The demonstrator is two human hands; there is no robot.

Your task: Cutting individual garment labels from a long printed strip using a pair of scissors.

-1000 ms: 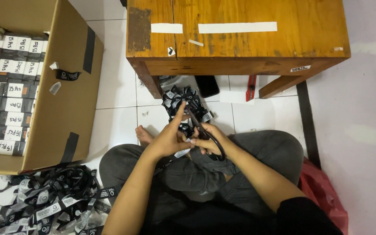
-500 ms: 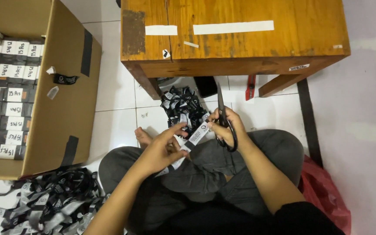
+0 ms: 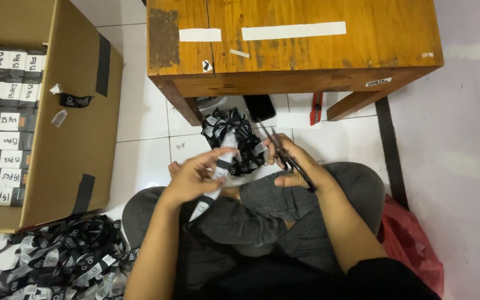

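Strap and scissors held over lap.
Left hand [image 3: 195, 176] pinches a black-and-white strap [image 3: 221, 162]; right hand [image 3: 293, 164] is closed around scissors [image 3: 284, 155], near the strap pile [image 3: 234, 139].

White tiled floor [image 3: 140, 111], wooden table [image 3: 306, 61], pale wall [image 3: 468, 111]

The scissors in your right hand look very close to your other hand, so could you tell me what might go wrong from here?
1. The scissors in the right hand point toward the strap that the left hand holds; the fingers might get nicked.
2. The blades sit beside the pile of straps on the floor, so they could snag or cut one unintentionally.
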